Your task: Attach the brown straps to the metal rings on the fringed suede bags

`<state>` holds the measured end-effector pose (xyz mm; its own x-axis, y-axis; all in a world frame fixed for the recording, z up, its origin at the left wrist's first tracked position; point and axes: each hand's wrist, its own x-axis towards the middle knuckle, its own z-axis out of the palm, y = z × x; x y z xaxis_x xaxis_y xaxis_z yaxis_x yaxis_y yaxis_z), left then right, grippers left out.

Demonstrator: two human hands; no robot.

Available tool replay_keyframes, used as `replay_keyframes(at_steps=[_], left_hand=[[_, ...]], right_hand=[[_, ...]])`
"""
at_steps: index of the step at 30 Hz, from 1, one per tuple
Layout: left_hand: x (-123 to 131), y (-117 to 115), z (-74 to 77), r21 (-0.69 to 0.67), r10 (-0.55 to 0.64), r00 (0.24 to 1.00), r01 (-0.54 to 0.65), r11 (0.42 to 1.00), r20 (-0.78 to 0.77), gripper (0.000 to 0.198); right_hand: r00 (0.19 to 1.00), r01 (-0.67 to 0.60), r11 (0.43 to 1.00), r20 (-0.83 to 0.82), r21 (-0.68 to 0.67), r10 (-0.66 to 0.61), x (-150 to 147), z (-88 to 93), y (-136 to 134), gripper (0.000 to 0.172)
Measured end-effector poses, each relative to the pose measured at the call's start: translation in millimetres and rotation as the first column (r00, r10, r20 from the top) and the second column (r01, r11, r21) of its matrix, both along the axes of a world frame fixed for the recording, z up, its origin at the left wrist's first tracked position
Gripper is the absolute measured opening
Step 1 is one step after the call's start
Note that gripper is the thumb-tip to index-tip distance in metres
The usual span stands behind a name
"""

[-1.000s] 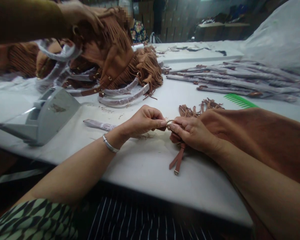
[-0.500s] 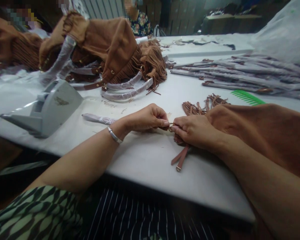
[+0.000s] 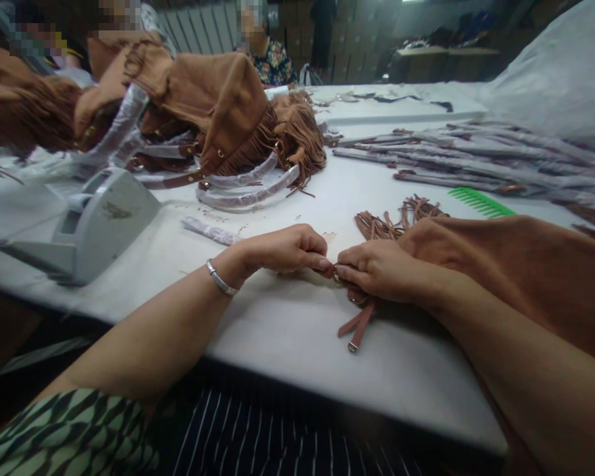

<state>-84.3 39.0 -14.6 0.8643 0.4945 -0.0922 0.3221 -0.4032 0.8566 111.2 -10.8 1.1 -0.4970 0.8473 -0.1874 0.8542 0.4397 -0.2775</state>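
Observation:
My left hand [image 3: 300, 250] is closed in a pinch on the brown end of a strap [image 3: 211, 231]. The rest of that strap, wrapped in clear plastic, shows behind my left wrist. My right hand [image 3: 377, 268] pinches a small metal ring [image 3: 336, 277] at the edge of a brown fringed bag [image 3: 515, 258]. Both hands' fingertips meet there and cover most of the ring and the strap end. Below my right hand hangs a forked leather tab [image 3: 359, 327] with a metal tip. The bag lies on the table under my right forearm, its fringe [image 3: 377, 225] spread beyond the hand.
Brown fringed bags [image 3: 218, 99] with wrapped handles are piled at the back left, behind a grey tape dispenser [image 3: 114, 221]. Several plastic-wrapped straps [image 3: 456, 155] lie at the right, near a green comb [image 3: 480, 201]. A person [image 3: 272, 59] is across the white table [image 3: 297, 330].
The fingertips of both hands have drawn closer together, and the ring between them is more covered. The view has shifted slightly, so the scene sits a little lower.

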Motion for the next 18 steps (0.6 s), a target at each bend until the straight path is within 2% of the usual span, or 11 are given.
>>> replay_keyframes(at_steps=[3,5,7,9,11,14,18], left_hand=[[0.6,-2.1,2.9,-0.015,-0.053,0.999,0.052,0.999,-0.014,0.027],[0.0,-2.5,4.7,-0.057,-0.054,0.999,0.054,0.997,0.005,0.027],[-1.4,-1.3,4.9,-0.13,-0.003,0.998,0.012,0.991,0.065,0.028],[-2.9,1.2,3.4,-0.209,0.097,0.988,-0.069,0.976,0.124,0.031],[-3.6,4.0,0.7,-0.251,0.183,0.968,-0.137,0.958,0.17,0.033],[-2.7,6.5,-3.9,-0.271,0.222,0.951,-0.16,0.949,0.215,0.036],[-1.5,7.7,-8.6,-0.317,0.231,0.949,-0.156,0.935,0.214,0.037]], right_hand=[[0.989,-0.084,0.996,0.122,0.023,0.081,-3.8,2.8,1.9,0.025],[0.992,-0.073,0.997,0.101,0.024,0.07,-2.3,2.4,1.7,0.025],[1.0,-0.019,0.999,-0.006,0.03,0.019,1.6,2.2,-0.4,0.023],[0.993,0.03,0.997,-0.117,0.074,-0.022,5.5,3.7,-4.0,0.018],[0.995,0.055,0.983,-0.089,0.174,-0.04,6.9,5.5,-8.3,0.021],[0.988,0.083,0.911,0.085,0.403,-0.128,2.7,3.5,-13.8,0.03],[0.976,0.075,0.809,0.122,0.582,-0.178,-8.5,-7.9,-15.1,0.019]])
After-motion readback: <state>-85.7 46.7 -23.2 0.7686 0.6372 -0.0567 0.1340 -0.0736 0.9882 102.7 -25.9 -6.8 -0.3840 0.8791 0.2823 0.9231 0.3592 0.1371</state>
